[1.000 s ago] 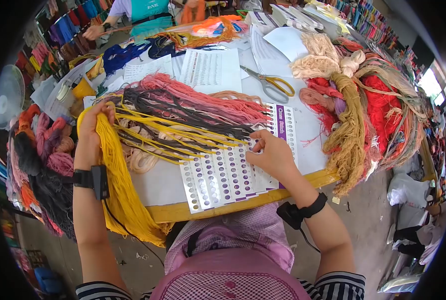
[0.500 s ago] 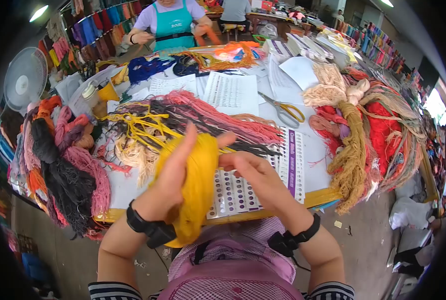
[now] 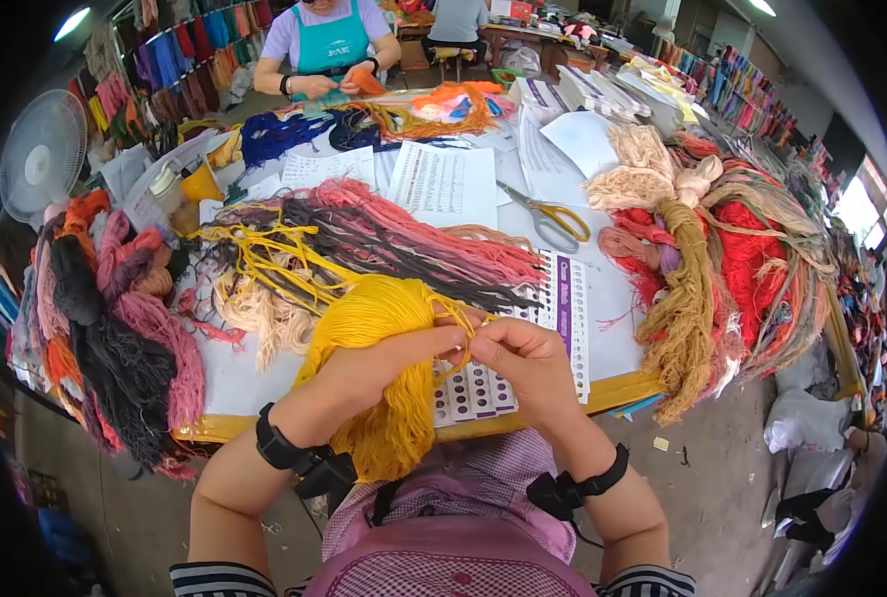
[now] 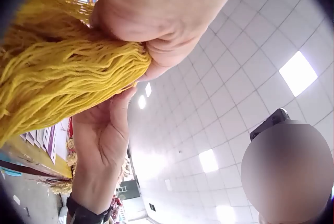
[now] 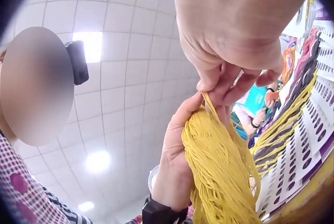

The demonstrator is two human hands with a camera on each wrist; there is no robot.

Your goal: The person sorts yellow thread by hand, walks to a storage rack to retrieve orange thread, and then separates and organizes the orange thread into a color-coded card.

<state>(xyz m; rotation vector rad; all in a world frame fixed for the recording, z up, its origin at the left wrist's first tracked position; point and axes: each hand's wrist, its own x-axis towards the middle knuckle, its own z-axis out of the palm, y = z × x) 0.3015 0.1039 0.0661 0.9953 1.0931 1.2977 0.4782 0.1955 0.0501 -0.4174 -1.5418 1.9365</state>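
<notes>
A thick yellow thread skein (image 3: 379, 323) hangs over my left hand (image 3: 364, 376) above the table's front edge; the fingers curl through its top. My right hand (image 3: 531, 363) meets the left fingertips and pinches a thin yellow strand (image 5: 209, 103) drawn from the skein, as the right wrist view shows. Under the hands lie white cards (image 3: 478, 388) with rows of punched holes, one bearing a purple "Cross Stitch" strip (image 3: 564, 298). Yellow threads (image 3: 264, 244), dark grey threads (image 3: 463, 289) and pink threads (image 3: 413, 229) stretch across the table to the cards.
Scissors (image 3: 555, 224) with yellow-and-grey handles lie beside printed sheets (image 3: 443, 184). Heaped skeins stand at the left (image 3: 115, 318) and right (image 3: 692, 298). A fan (image 3: 43, 159) is at far left. Across the table, a person in a teal apron (image 3: 329, 45) handles orange thread.
My left hand has brought the yellow skein from the left to the middle, before my body. My right hand has left the cards and now pinches a strand at the skein's top.
</notes>
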